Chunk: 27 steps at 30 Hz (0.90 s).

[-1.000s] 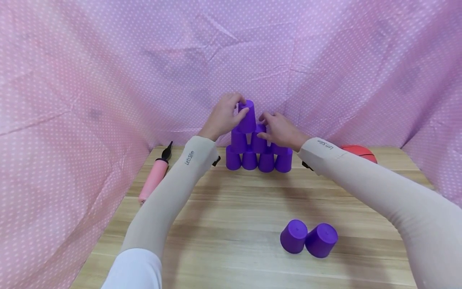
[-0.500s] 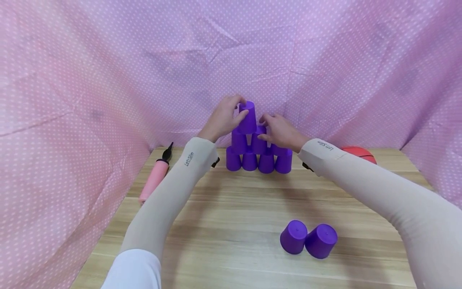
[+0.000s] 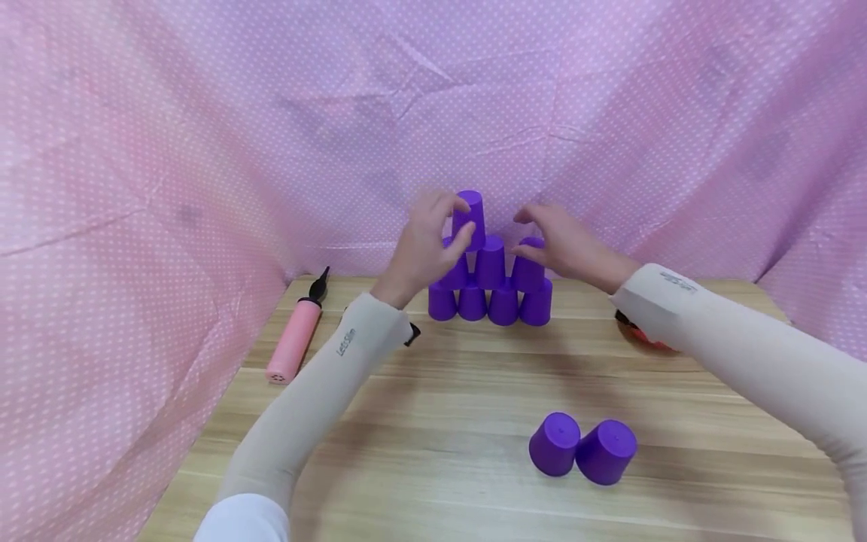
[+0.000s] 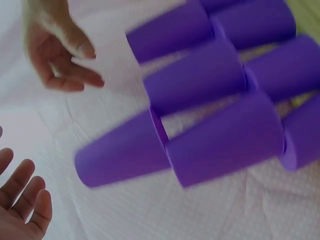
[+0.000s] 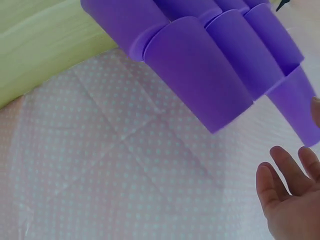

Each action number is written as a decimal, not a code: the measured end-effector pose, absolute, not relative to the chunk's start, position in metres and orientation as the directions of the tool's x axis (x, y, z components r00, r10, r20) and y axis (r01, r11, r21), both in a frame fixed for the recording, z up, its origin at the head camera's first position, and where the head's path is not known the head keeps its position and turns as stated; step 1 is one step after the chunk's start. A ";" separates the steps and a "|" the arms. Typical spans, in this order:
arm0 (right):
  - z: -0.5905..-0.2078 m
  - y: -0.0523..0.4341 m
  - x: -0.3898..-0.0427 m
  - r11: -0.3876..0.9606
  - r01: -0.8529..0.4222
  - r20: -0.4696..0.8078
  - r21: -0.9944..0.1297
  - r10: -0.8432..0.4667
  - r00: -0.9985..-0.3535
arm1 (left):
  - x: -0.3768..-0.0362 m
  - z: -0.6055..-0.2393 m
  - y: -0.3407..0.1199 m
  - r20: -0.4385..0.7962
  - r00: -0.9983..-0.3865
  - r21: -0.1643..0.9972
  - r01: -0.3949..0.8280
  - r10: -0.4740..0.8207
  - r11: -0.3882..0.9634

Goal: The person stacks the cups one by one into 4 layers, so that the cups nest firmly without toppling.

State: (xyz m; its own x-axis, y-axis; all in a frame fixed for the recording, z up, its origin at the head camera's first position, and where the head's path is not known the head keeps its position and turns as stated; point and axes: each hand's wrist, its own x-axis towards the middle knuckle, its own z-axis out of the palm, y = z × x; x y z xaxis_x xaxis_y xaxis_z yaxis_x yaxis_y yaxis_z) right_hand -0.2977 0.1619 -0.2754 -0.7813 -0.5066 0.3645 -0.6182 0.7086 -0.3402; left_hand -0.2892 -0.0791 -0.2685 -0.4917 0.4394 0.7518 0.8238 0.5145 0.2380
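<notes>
Purple cups (image 3: 490, 263) stand upside down in a pyramid at the back of the wooden table (image 3: 433, 391): four below, three above them, and a top cup (image 3: 470, 214) over the left pair. My left hand (image 3: 443, 226) hovers just left of the top cup with fingers spread. In the left wrist view the left hand (image 4: 22, 200) is clear of the top cup (image 4: 120, 155). My right hand (image 3: 542, 237) floats open to the right of the stack, near the rightmost second-row cup (image 3: 530, 267). The right wrist view shows straight fingers (image 5: 287, 200) beside the cups (image 5: 200, 75).
Two loose purple cups (image 3: 554, 444) (image 3: 606, 452) sit upside down and touching at the front right. A pink hand pump (image 3: 293, 340) lies at the left edge. A red ball (image 3: 646, 340) peeks from behind my right sleeve. Pink dotted cloth (image 3: 203, 150) walls in the table.
My left hand has let go of the top cup and eased back to the left. My right hand has come off the second-row cups and moved right, uncovering them.
</notes>
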 end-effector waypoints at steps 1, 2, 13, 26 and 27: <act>-0.276 0.166 -0.292 0.699 -0.634 0.385 -0.330 -0.514 -0.767 | -0.283 -0.271 -0.078 0.750 -0.476 0.225 0.836 0.459 0.500; -0.277 0.170 -0.287 0.687 -0.653 0.405 -0.319 -0.524 -0.749 | -0.277 -0.274 -0.077 0.747 -0.460 0.212 0.849 0.480 0.484; -0.299 0.200 -0.227 0.624 -0.767 0.529 -0.151 -0.604 -0.596 | -0.222 -0.320 -0.070 0.638 -0.344 0.143 0.932 0.689 0.333; -0.340 0.230 -0.136 0.503 -0.855 0.514 -0.123 -0.705 -0.489 | -0.165 -0.375 -0.030 0.340 -0.283 0.180 0.956 0.897 0.233; -0.344 0.233 -0.130 0.509 -0.852 0.507 -0.124 -0.705 -0.495 | -0.163 -0.378 -0.027 0.323 -0.271 0.171 0.959 0.907 0.226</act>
